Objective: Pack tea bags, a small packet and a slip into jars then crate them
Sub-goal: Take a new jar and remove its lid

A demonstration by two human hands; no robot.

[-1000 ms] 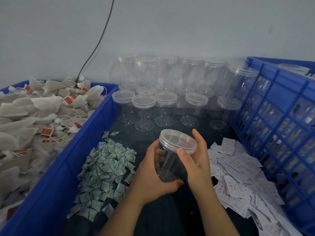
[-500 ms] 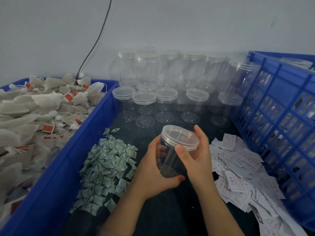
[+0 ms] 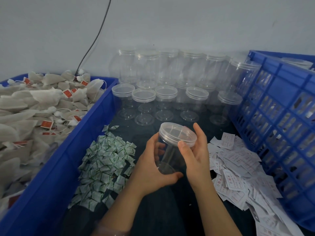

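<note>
The empty clear plastic jar (image 3: 170,157) is held tilted. The left hand (image 3: 151,169) wraps its body, and the right hand's (image 3: 196,155) fingers (image 3: 198,132) pinch the lid (image 3: 177,133) rim. It is probably light, slick and squeezable, so grip the ribbed rim.

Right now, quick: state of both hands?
Left hand: closed around the clear jar body.
Right hand: thumb and fingers curled on the jar's lid.

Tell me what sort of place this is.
Probably a small tea-packing workbench: a blue bin heaped with tea bags, rows of empty lidded jars, loose piles of small packets and printed slips, and a blue crate beside them.
</note>
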